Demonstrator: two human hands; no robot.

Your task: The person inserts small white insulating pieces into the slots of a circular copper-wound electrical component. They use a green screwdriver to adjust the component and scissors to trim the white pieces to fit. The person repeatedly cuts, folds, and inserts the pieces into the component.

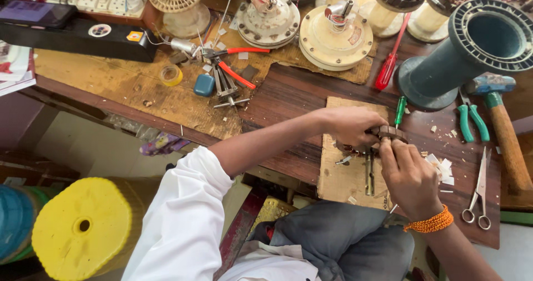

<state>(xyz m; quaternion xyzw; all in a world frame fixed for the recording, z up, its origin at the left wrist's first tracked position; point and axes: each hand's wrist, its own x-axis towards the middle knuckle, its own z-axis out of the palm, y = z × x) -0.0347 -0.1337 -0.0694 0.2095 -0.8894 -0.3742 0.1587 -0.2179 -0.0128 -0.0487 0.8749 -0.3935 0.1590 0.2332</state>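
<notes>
I am gripping a small brown ridged metal part [388, 133] with both hands over a worn wooden board [347, 175] lying on the bench [288, 100]. My right hand [408, 176], with an orange thread band at the wrist, is closing its fingers on the part from the near side; my left hand [351, 126] is clenching it from the far side. Just beyond them a small green screwdriver [400, 111] is lying, and scissors [478, 195] are resting to the right. Farther out, green-handled pliers [471, 123], a hammer [499, 125] and a red screwdriver [390, 64] are lying near a large dark green spool [472, 48]. At the far edge, two cream round motor housings [302, 28] are sitting.
</notes>
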